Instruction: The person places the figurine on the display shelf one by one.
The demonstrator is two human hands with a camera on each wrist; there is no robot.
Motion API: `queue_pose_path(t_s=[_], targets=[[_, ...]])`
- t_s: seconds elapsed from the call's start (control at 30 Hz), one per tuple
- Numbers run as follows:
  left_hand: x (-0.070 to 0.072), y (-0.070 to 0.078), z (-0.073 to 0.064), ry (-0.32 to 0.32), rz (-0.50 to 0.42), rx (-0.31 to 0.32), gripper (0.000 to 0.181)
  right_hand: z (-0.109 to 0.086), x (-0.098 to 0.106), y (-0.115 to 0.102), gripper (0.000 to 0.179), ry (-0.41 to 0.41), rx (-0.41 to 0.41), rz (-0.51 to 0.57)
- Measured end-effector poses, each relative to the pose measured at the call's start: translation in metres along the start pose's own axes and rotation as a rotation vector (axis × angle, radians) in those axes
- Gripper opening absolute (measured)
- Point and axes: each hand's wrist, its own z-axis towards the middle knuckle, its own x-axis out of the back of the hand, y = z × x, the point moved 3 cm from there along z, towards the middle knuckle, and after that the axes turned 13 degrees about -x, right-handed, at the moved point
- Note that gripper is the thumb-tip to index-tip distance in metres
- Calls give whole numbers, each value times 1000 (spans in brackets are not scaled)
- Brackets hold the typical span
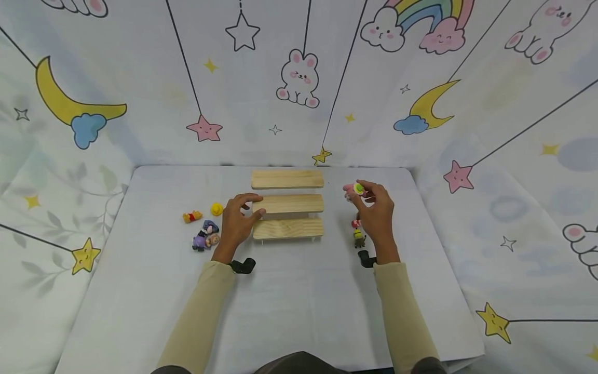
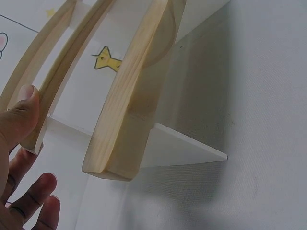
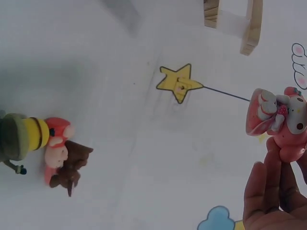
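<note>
My left hand [image 1: 237, 219] pinches the left end of the middle plank of a three-step wooden display stand [image 1: 287, 228]. In the left wrist view its thumb [image 2: 28, 108] lies against that plank [image 2: 64, 62], with the index finger behind it. The lowest plank [image 2: 120, 105] rests on white supports. My right hand [image 1: 379, 214] holds a small pink figurine [image 1: 350, 191] above the table, right of the stand. The right wrist view shows this figurine [image 3: 290, 120] with a white face and a red bow.
Left of the stand lie a red-and-yellow bear figurine [image 1: 191, 216], a yellow figurine [image 1: 216, 209] and purple-blue figurines [image 1: 205, 238]. Near the right wrist is a yellow-and-green figurine [image 1: 358, 237], beside red and brown ones [image 3: 72, 165]. A patterned cloth backdrop [image 1: 163, 104] surrounds the white table [image 1: 299, 301].
</note>
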Motion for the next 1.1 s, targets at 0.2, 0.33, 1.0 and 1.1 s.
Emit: queue_pose_path(t_s=[0.2, 0.33, 1.0, 1.1], targets=[[0, 0, 0, 4, -1, -8, 34, 7, -5, -14, 44, -9, 36, 25], [0, 1, 0, 6, 0, -10, 34, 11, -11, -21, 44, -14, 53, 27], [0, -1, -1, 7, -1, -3, 35, 29, -49, -62, 43, -152, 95, 57], [0, -1, -1, 8, -3, -3, 35, 32, -56, -66, 43, -166, 103, 46]])
